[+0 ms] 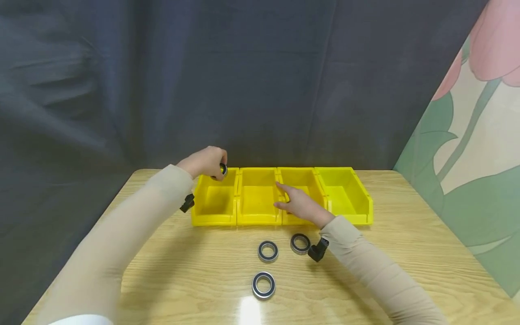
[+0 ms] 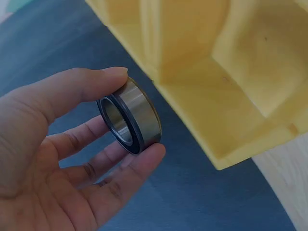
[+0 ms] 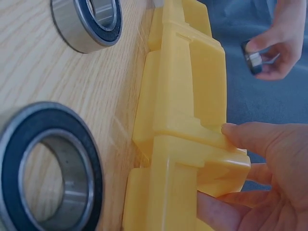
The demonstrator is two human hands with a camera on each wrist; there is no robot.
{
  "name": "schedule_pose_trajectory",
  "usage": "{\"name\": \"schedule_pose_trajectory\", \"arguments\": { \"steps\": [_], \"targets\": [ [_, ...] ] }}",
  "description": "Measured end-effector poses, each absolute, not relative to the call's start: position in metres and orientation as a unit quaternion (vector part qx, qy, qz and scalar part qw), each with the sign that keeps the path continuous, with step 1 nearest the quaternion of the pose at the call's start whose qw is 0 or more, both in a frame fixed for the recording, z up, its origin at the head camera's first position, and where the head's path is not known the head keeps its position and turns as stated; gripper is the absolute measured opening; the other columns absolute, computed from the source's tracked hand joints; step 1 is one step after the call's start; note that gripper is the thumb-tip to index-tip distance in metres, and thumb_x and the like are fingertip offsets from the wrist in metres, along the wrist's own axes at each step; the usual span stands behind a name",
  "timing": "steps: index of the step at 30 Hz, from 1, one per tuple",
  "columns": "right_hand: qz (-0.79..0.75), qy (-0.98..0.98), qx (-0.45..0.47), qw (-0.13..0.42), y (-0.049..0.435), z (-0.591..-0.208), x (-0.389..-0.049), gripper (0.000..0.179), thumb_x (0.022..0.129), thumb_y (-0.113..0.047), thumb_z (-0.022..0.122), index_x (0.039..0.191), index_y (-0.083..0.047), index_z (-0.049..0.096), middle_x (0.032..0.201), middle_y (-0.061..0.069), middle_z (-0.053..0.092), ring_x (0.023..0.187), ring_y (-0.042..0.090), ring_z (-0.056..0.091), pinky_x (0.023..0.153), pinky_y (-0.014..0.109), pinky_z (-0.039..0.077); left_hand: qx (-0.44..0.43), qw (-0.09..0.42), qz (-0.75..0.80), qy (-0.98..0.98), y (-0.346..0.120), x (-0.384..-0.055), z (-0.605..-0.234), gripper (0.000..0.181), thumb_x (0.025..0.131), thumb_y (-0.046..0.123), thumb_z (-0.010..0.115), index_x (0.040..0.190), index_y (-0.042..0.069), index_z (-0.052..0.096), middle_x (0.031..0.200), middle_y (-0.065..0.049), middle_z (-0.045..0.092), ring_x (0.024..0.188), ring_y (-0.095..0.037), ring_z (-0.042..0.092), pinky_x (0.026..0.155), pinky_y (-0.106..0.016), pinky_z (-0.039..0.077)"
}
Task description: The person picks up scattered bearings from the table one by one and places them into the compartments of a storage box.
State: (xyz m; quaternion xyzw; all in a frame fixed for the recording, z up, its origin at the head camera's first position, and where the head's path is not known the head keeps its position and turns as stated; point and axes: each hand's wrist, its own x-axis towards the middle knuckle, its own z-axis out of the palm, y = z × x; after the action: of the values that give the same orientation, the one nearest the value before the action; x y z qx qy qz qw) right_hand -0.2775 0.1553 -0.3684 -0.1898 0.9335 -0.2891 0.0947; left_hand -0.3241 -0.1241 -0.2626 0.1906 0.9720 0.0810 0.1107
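In the head view my left hand is above the back of the leftmost yellow bin. Its thumb and fingertips pinch a metal ball bearing with a black seal, held on edge beside the bin wall in the left wrist view. My right hand reaches over the middle bins, fingers spread and fairly straight. Its thumb tip lies right at the top of the divider between two bins, as the right wrist view shows; part of a finger is hidden behind the yellow wall.
Three more bearings lie flat on the wooden table in front of the bins: one in the middle, one nearer me, one by my right wrist. The rightmost bin ends the row. A dark curtain hangs behind.
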Motion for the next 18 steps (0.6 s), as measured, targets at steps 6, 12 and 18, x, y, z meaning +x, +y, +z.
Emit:
{"name": "schedule_pose_trajectory", "arguments": {
  "steps": [6, 12, 18],
  "targets": [
    [-0.288, 0.934, -0.189, 0.099, 0.153, -0.369, -0.275, 0.073, 0.096, -0.028, 0.062, 0.154, -0.01, 0.023, 0.151, 0.02, 0.038, 0.06, 0.013, 0.055, 0.066, 0.03, 0.045, 0.172, 0.135, 0.093, 0.971, -0.125, -0.335, -0.276, 0.042, 0.077, 0.008, 0.075, 0.115, 0.002, 0.058, 0.108, -0.013, 0.059, 0.073, -0.02, 0.051, 0.07, -0.032, 0.046],
    [-0.288, 0.934, -0.189, 0.096, 0.152, -0.369, -0.274, 0.072, 0.096, -0.027, 0.061, 0.154, -0.009, 0.023, 0.151, 0.019, 0.038, 0.056, 0.013, 0.052, 0.068, 0.031, 0.045, 0.158, 0.16, 0.101, 0.969, -0.124, -0.34, -0.285, 0.036, 0.077, 0.005, 0.073, 0.109, 0.003, 0.058, 0.097, -0.012, 0.058, 0.062, -0.017, 0.045, 0.062, -0.03, 0.042],
    [-0.294, 0.932, -0.189, 0.098, 0.151, -0.368, -0.272, 0.073, 0.095, -0.03, 0.062, 0.154, -0.01, 0.023, 0.152, 0.019, 0.037, 0.059, 0.014, 0.055, 0.063, 0.03, 0.045, 0.146, 0.163, 0.095, 0.971, -0.121, -0.342, -0.294, 0.035, 0.077, 0.007, 0.078, 0.107, 0.004, 0.06, 0.099, -0.009, 0.058, 0.067, -0.018, 0.051, 0.064, -0.029, 0.044]
  ]
}}
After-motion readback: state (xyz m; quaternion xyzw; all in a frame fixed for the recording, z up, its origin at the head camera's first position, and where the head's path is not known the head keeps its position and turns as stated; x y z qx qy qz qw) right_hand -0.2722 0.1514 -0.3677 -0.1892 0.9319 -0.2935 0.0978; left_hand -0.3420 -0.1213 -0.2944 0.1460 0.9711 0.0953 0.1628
